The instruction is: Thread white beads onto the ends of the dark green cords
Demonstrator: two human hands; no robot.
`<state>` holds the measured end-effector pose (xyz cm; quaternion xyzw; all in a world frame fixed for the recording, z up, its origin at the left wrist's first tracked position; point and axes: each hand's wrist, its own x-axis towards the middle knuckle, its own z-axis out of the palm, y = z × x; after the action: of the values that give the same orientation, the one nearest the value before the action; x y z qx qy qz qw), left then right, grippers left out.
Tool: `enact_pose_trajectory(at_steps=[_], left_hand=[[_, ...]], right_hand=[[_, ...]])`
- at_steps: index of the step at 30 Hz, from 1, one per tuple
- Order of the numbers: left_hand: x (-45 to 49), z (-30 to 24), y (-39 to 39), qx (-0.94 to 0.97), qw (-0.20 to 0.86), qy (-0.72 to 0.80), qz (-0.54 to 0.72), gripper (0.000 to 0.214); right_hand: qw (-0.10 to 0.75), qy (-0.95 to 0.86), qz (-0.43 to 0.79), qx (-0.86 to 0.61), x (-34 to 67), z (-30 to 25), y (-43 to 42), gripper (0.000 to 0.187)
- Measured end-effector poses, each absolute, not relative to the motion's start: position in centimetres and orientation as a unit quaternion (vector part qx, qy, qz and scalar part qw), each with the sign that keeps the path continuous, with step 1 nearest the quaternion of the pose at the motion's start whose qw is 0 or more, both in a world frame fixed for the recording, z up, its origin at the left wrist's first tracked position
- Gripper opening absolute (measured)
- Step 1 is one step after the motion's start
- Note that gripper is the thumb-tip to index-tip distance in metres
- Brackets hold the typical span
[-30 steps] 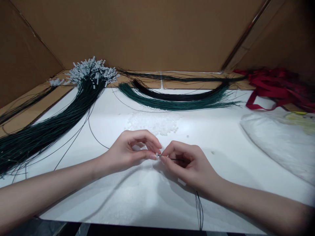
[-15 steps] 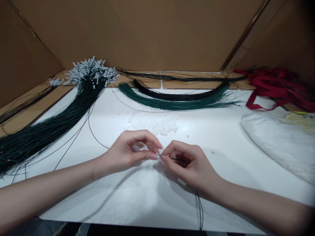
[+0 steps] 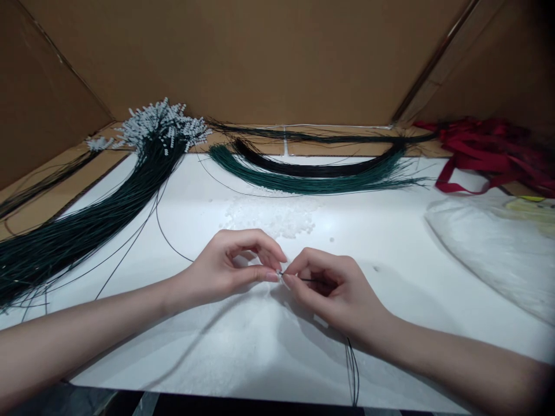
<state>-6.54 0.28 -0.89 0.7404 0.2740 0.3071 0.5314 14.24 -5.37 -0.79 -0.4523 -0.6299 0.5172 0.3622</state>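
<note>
My left hand (image 3: 229, 266) rests on the white table (image 3: 390, 242), thumb and forefinger pinched on a small white bead (image 3: 276, 272). My right hand (image 3: 329, 286) meets it fingertip to fingertip and pinches a thin dark wire (image 3: 352, 370), whose tip points into the bead. The wire runs under my right palm and off the table's near edge. Just beyond the hands lies a loose heap of clear white beads (image 3: 271, 216).
A thick bundle of dark green wires tipped with white beads (image 3: 108, 202) fans across the left. Curved green and black wire bundles (image 3: 312, 173) lie at the back. Red ribbons (image 3: 489, 153) and a clear plastic bag (image 3: 494, 248) sit at the right. Cardboard walls enclose the table.
</note>
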Motion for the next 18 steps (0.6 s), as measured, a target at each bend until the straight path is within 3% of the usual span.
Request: enact_pose_trajectory(at_steps=[18], left_hand=[[-6.37, -0.79, -0.05, 0.813, 0.438, 0.231, 0.305, 0.017]], right_hand=[[0.358, -0.649, 0.487, -0.463, 14.2, -1.03, -5.41, 0.013]])
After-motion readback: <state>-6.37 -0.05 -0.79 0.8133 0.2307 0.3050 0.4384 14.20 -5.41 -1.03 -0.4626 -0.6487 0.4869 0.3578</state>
